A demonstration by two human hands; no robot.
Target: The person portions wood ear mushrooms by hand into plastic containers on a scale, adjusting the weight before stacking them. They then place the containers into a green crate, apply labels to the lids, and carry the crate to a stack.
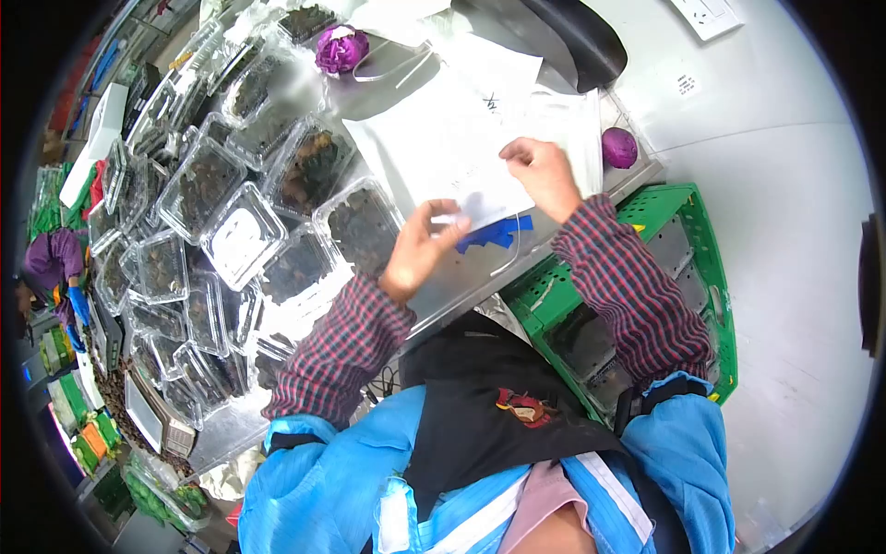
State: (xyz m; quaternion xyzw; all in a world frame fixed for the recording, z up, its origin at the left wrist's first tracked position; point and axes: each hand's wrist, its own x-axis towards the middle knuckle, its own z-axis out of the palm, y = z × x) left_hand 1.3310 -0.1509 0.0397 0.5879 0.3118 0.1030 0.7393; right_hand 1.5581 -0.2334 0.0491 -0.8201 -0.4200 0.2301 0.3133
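Writing on the paper sheet (443,138) too small to read, clamshell boxes (208,185) with blurred dark contents, perhaps dried produce.

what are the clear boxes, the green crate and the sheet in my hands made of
Clear boxes: thin glossy plastic, see-through with glare. Green crate: rigid moulded plastic, matte, slotted walls. White sheet: looks like paper, flat and matte, pinched by left hand and right hand.

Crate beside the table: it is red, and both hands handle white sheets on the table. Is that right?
Not quite: the head view shows the crate is green. The left hand and right hand do handle white sheets on the table.
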